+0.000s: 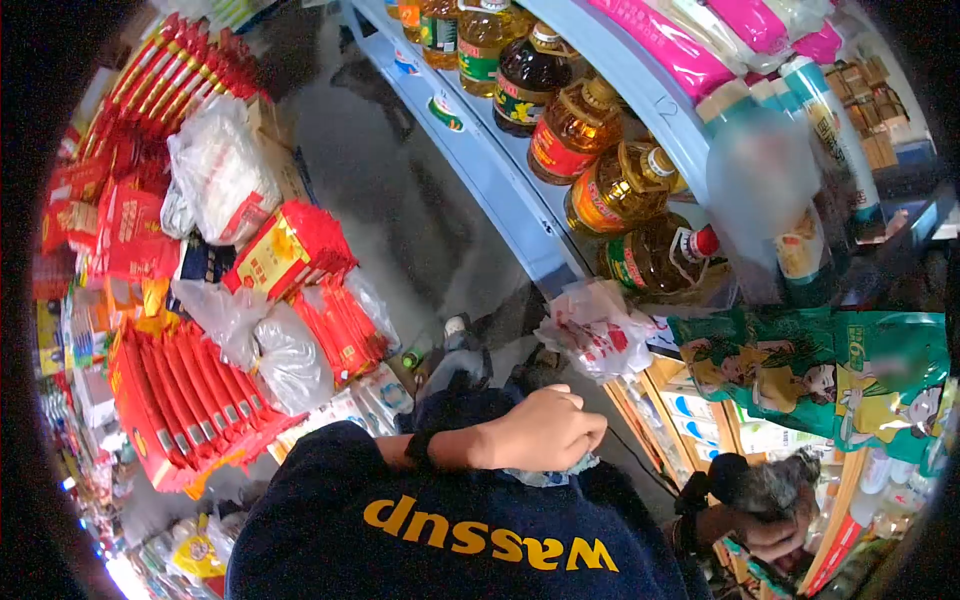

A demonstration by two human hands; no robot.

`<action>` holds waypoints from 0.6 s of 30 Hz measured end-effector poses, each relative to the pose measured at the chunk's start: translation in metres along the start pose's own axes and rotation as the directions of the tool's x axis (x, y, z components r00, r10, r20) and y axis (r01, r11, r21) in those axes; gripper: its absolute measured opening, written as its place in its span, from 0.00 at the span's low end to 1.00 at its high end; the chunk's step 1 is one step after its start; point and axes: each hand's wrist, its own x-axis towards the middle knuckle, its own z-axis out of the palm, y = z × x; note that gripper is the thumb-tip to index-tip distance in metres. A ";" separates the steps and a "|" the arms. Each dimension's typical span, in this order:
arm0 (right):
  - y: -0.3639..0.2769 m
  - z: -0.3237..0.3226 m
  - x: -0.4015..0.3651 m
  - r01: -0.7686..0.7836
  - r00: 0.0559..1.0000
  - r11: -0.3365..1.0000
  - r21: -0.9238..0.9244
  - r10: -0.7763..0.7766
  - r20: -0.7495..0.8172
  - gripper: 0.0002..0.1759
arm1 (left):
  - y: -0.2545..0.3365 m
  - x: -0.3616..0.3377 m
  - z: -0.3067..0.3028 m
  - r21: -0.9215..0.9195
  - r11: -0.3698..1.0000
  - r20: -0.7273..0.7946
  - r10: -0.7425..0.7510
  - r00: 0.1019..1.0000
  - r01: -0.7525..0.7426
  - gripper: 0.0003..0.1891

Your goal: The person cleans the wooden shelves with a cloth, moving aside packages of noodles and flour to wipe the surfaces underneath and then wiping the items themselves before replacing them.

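My left hand [548,430] is closed in front of my chest, a black band on its wrist. From under its fingers sticks out a crumpled pale-blue piece [555,474], cloth or plastic, mostly hidden. Low on the right, in dim light, my right hand [778,532] is beside the shelf with its fingers curled. Against it is a grey, crumpled-looking bundle [783,482], too blurred to name. A round black object [732,478] sits just left of that bundle. Green packs with printed pictures [800,370] hang above my right hand.
Large cooking oil bottles [575,130] line a blue shelf [530,240] ahead. Red packages [190,390] and clear plastic bags [290,355] are piled at left. A white plastic bag [597,330] hangs at the shelf corner. Grey floor [400,190] runs between.
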 end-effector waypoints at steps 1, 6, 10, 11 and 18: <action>-0.008 0.006 0.000 0.001 1.000 1.000 -0.024 -0.001 -0.006 0.21 | -0.003 -0.003 -0.008 -0.003 1.000 -0.006 -0.006 1.000 0.005 0.04; -0.044 -0.010 -0.002 -0.290 0.919 0.938 0.191 0.218 0.327 0.14 | -0.012 0.005 -0.054 0.007 0.998 0.083 -0.055 0.995 0.054 0.05; -0.077 0.018 0.000 -0.481 0.871 0.819 0.312 0.405 0.278 0.08 | -0.019 0.032 -0.080 -0.025 1.000 0.031 -0.005 1.000 0.006 0.07; -0.089 0.027 0.003 -0.592 0.802 0.753 0.289 0.515 0.303 0.08 | -0.018 0.042 -0.089 -0.071 0.997 0.003 0.028 1.000 -0.028 0.10; -0.112 0.139 -0.002 -0.763 0.611 0.572 0.301 0.790 0.047 0.13 | -0.035 0.092 -0.158 -0.203 0.979 -0.192 -0.025 0.981 -0.015 0.25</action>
